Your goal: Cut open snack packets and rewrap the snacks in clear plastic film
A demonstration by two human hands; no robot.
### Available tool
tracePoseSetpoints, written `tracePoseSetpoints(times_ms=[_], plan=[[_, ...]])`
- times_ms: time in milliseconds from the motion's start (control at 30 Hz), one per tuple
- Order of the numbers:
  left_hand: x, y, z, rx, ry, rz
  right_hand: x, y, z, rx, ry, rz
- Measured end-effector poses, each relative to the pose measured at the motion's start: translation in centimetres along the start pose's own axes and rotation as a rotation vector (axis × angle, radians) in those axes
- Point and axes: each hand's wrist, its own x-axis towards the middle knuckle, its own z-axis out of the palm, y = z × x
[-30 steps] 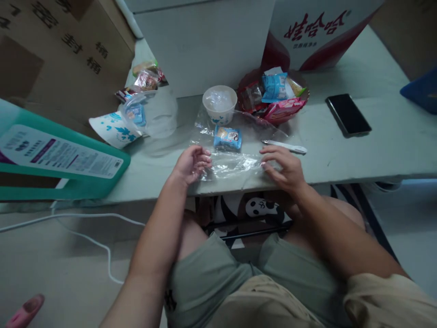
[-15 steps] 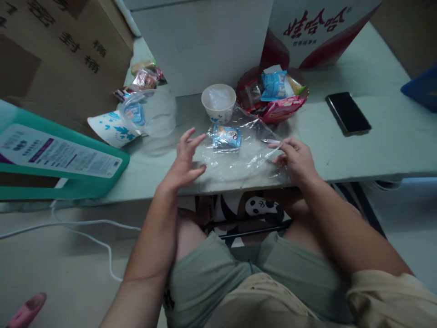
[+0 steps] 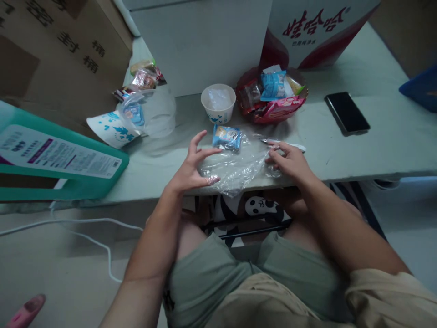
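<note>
A clear plastic bag [image 3: 235,171] lies crumpled near the table's front edge, partly hanging over it. My right hand [image 3: 290,161] pinches the bag's right side between thumb and fingers. Beneath or just behind those fingers runs a slim white pen-like object [image 3: 300,148], mostly covered by the hand. My left hand [image 3: 194,166] is open, thumb and fingers apart around the bag's left side; its thumb touches or nearly touches the plastic. A small blue snack packet [image 3: 226,136] lies just beyond the bag, right of my left fingertips. Behind it stands a paper cup [image 3: 219,107] with clear plastic inside.
A red bowl [image 3: 269,119] of wrapped snacks stands behind my right hand, with a black phone [image 3: 347,113] farther right. On the left are a tipped paper cup [image 3: 111,129], a clear plastic tub [image 3: 160,111] and a large green jug [image 3: 102,182]. Boxes line the back.
The bag has been drawn toward the table's front edge and bunched up, leaving the blue packet beyond it. My left hand has moved right to the bag. The white pen-like object shows more.
</note>
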Motion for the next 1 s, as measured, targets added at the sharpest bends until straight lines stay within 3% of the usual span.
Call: tracePoseSetpoints(times_ms=[100, 233, 400, 467, 567, 700, 800, 1000], plan=[[-0.2, 0.0, 0.1, 0.018, -0.035, -0.033, 0.1, 0.0, -0.4, -0.072, -0.007, -0.095], [0.2, 0.0, -0.1, -0.06, 0.137, -0.165, -0.3, -0.4, -1.5, -0.11, 0.008, -0.241], [0.9, -0.4, 0.1, -0.339, 0.412, -0.414, -1.4, -1.0, -1.7, 0.042, -0.095, -0.178], [1.2, -0.3, 0.4, -0.459, 0.458, -0.521, -1.8, -1.3, -1.1, 0.106, -0.135, -0.171], [1.5, 0.2, 0.8, -0.52, 0.501, -0.597, -2.1, -1.6, -0.3, 0.03, -0.119, -0.187], [1.9, 0.1, 1.0, -0.475, 0.504, -0.59, -2.0, -1.9, -0.3, -0.098, -0.035, -0.19], [1.9, -0.4, 1.0, -0.466, 0.507, -0.51, -1.8, -1.7, -0.8, -0.129, -0.01, -0.166], [1.8, 0.9, 0.9, -0.721, 0.494, -0.306, -1.6, -1.3, -1.0, -0.207, -0.033, -0.183]])
